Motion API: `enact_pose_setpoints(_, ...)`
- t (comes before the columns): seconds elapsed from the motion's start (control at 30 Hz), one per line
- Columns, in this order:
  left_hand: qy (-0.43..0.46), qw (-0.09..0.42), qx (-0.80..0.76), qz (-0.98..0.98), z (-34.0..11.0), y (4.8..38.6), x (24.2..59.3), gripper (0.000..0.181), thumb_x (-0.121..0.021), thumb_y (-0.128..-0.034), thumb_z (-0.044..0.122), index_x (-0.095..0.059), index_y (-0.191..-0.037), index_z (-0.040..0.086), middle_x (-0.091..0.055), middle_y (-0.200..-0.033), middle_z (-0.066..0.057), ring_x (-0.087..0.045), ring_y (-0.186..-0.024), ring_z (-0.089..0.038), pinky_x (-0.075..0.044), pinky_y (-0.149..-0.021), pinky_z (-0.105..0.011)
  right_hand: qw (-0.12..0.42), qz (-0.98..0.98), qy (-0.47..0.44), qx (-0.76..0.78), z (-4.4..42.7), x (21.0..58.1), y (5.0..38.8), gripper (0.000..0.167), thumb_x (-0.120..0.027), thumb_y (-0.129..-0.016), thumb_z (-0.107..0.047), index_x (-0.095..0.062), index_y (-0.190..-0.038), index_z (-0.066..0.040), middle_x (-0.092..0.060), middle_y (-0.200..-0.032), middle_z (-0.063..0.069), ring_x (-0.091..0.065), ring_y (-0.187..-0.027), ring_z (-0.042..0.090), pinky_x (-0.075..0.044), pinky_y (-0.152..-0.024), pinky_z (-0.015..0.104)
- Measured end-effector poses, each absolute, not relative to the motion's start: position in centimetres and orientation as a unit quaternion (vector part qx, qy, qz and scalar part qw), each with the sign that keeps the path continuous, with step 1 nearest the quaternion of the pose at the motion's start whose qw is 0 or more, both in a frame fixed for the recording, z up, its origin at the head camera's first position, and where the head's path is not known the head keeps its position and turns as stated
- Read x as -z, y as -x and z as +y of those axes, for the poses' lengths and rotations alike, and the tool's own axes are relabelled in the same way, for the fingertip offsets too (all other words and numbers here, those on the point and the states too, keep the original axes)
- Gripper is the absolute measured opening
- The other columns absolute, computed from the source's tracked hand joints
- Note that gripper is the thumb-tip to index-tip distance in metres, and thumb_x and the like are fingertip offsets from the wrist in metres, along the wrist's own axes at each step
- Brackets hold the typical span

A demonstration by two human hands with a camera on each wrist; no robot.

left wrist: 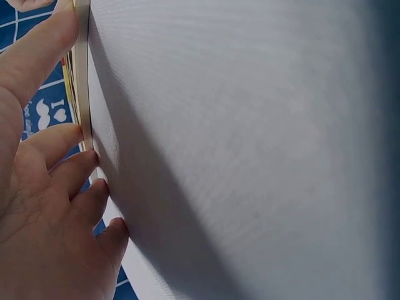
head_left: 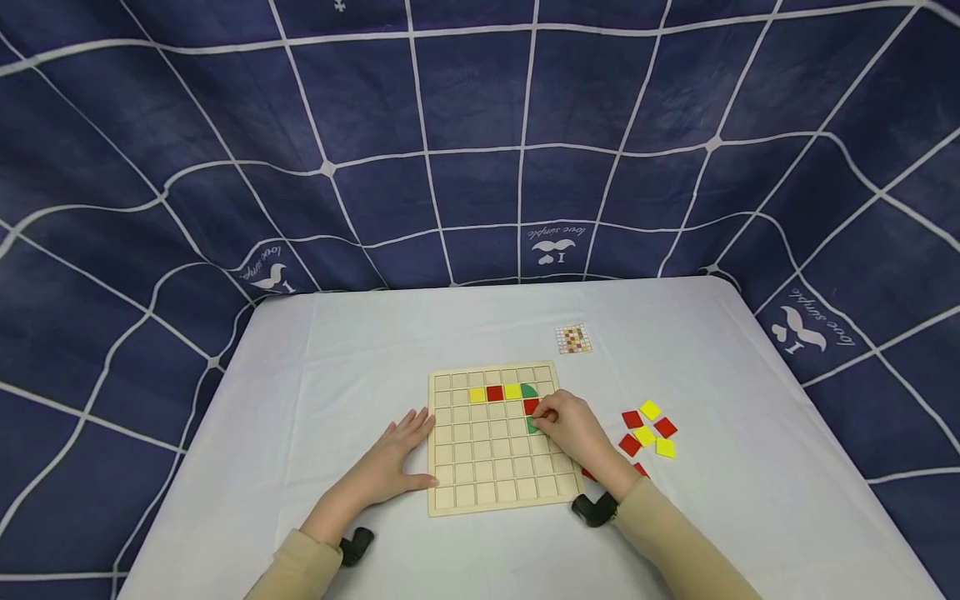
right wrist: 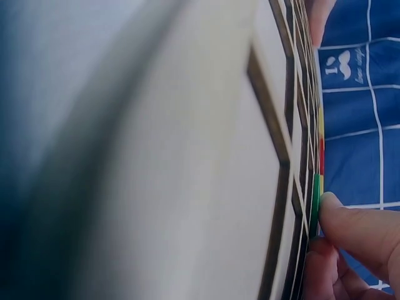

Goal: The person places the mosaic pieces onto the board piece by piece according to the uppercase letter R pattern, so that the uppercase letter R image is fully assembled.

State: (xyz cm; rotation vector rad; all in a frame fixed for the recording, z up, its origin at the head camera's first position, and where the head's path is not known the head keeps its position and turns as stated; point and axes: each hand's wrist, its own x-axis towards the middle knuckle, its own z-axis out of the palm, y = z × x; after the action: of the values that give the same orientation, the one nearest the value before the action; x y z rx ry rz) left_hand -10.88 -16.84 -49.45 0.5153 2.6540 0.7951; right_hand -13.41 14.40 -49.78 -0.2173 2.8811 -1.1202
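A square wooden grid board (head_left: 472,454) lies on the white table. Along its left edge, my left hand (head_left: 386,467) rests with fingers spread, thumb and fingertips touching the rim; the left wrist view shows the same fingers (left wrist: 65,169) against the board's side. My right hand (head_left: 573,425) is over the right part of the board, pinching a green tile (head_left: 532,426) at a cell just below a red tile (head_left: 531,407). In the right wrist view the thumb touches this green tile (right wrist: 314,203). Above sit a green quarter-round tile (head_left: 528,390) and a row of yellow and red tiles (head_left: 494,393).
Several loose red and yellow tiles (head_left: 644,436) lie right of the board, some partly hidden by the right forearm. A small printed pattern card (head_left: 573,339) lies beyond the board. A dark blue curtain (head_left: 480,192) with white lines stands behind the table.
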Motion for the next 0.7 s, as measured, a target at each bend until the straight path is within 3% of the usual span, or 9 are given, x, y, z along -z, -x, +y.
enact_pose_setpoints(0.43,-0.182,0.163,-0.277,0.929,-16.9,11.0,49.7,0.095,-0.083,-0.0762,0.037,-0.035,-0.152,0.006,-0.023,-0.163,-0.011,-0.014,-0.153,-0.032,-0.012,-0.124,-0.055,0.020,0.932,0.043,0.361,14.5,49.7,13.1,0.012,-0.078,-0.083,-0.011,-0.067,-0.080,-0.012,-0.059,-0.075,-0.002,-0.052,-0.068,0.009,-0.045,-0.059,0.018)
enact_pose_setpoints(0.7,-0.183,0.159,-0.275,0.930,-17.0,11.0,49.8,0.096,-0.083,-0.0755,0.039,-0.035,-0.152,0.006,-0.024,-0.163,-0.012,-0.014,-0.153,-0.033,-0.013,-0.123,-0.056,0.048,0.925,0.025,0.376,15.7,49.0,13.0,0.008,-0.077,-0.085,-0.017,-0.070,-0.087,-0.013,-0.062,-0.077,-0.004,-0.053,-0.069,0.010,-0.046,-0.061,0.019)
